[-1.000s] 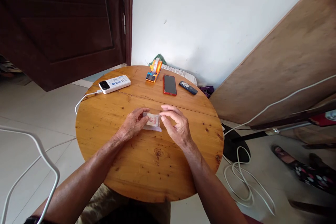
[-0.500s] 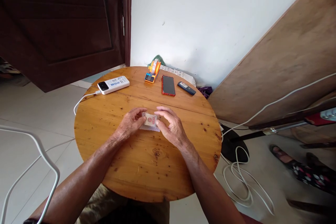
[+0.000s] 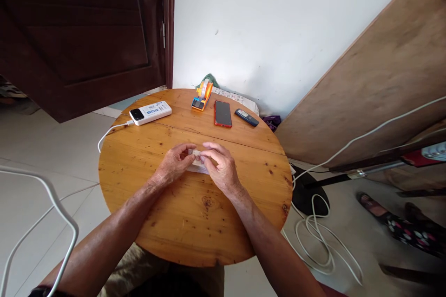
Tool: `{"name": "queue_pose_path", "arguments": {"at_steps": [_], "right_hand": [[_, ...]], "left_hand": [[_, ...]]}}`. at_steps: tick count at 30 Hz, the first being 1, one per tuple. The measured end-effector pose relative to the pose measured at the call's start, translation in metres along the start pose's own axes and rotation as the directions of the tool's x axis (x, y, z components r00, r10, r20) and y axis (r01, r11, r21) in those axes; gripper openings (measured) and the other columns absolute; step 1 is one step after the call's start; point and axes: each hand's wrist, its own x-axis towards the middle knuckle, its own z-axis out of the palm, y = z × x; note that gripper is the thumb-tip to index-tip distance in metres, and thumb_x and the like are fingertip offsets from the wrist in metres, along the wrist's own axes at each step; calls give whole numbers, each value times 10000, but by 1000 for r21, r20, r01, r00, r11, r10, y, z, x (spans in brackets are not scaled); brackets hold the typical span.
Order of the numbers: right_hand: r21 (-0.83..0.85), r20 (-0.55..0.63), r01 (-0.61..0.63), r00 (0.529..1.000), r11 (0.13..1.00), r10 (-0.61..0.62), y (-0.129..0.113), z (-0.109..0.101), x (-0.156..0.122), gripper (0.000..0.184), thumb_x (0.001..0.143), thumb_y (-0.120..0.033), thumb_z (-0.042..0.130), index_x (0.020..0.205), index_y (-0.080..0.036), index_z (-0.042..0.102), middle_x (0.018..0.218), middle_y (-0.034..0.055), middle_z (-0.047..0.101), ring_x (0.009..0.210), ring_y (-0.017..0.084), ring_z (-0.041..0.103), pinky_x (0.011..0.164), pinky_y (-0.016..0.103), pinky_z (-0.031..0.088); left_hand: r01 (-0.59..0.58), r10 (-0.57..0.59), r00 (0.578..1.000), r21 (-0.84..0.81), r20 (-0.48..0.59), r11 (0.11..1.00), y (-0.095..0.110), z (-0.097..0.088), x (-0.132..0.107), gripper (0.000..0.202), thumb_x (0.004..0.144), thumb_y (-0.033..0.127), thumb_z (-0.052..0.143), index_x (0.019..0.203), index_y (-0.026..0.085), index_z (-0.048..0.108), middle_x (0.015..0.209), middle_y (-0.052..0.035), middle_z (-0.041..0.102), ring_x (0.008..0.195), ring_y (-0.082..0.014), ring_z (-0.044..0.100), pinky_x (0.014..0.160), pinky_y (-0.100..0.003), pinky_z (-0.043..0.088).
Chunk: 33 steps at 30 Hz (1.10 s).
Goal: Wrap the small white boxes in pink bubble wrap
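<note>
A small flat packet [image 3: 198,168], pale with a clear plastic edge, lies near the middle of the round wooden table [image 3: 174,222]. My left hand [image 3: 173,163] grips its left side, thumb on top and fingers curled behind. From the right, my right hand [image 3: 223,167] reaches over it, with thumb and index finger pinched at its upper right part. Fingers cover much of the packet, and its print is mostly hidden.
Along the back of the table are a white power bank [image 3: 151,113] with a cable, an orange tape dispenser [image 3: 202,95], a red-edged phone [image 3: 223,114] and a dark handheld device [image 3: 246,117]. Another person's foot [image 3: 371,204] shows at right, near coiled white cable [image 3: 315,236].
My right hand has moved left over the packet, and its thumb and index finger have closed together. The packet's red print is now mostly covered. My left hand stays in place.
</note>
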Motion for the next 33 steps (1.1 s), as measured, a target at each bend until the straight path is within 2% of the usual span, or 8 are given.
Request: {"name": "queue_pose_path", "arguments": {"at_steps": [7,13,17,20,24,27,29,33], "right_hand": [[-39,-1,33,999,999,-33,1,0,-2,188,898,-164,599,850,-262,752,1132,67,724,1025,224,685,915,411,539],[-54,55,39,998,998,-36,-4,-3,-2,186,895,-176,582,865,-249,750,1183,84,706,1056,241,665,936,446,519],[-36,75,44,996,998,-41,-6,-13,-1,170,892,-205,582,905,-249,747,1231,86,678,1091,242,654,969,455,494],[49,86,-30,996,998,26,-2,-27,1,182,880,-233,604,1017,-248,725,1298,88,636,1154,244,630,1028,449,473],[70,299,-153,946,986,125,4,-39,3,603,798,-315,726,1371,-285,541,1487,91,493,1380,285,458,1150,496,362],[11,435,-179,887,984,156,4,-35,2,841,732,-313,790,1481,-288,409,1526,111,449,1408,317,414,1154,538,332],[-16,456,-166,876,986,155,2,-29,0,869,723,-278,798,1491,-284,391,1488,119,494,1368,325,457,1124,548,354],[-39,420,-139,896,990,142,-2,-19,-1,804,758,-180,746,1477,-282,401,1356,113,612,1256,309,559,1058,529,404]], "left_hand": [[-11,11,1000,19,-15,1000,0,1,0,402,774,393,631,1090,150,681,861,-28,640,762,-153,607,712,-277,494],[-11,12,1000,47,-22,999,2,1,-1,395,778,389,629,1084,145,687,895,-46,656,796,-163,609,740,-288,502],[8,-7,1000,45,-30,999,2,1,-1,432,771,395,625,1104,126,684,892,-54,650,787,-167,607,740,-297,508],[24,-23,999,13,-34,1000,2,0,-1,476,752,398,630,1132,115,673,927,-73,660,822,-183,616,764,-314,510],[48,-51,997,-42,-50,998,1,-5,-1,533,718,429,652,1143,108,669,929,-80,662,808,-190,621,748,-320,520],[62,-65,996,-41,-61,997,-1,-7,0,537,697,434,657,1122,106,668,910,-82,673,803,-200,625,716,-315,523],[66,-67,995,-24,-73,998,-2,-7,0,526,687,430,656,1109,115,667,913,-81,684,811,-204,628,711,-312,522],[74,-77,996,-70,-40,995,1,-6,-1,562,687,445,656,1145,120,639,983,-87,679,805,-191,635,704,-307,526]]}}
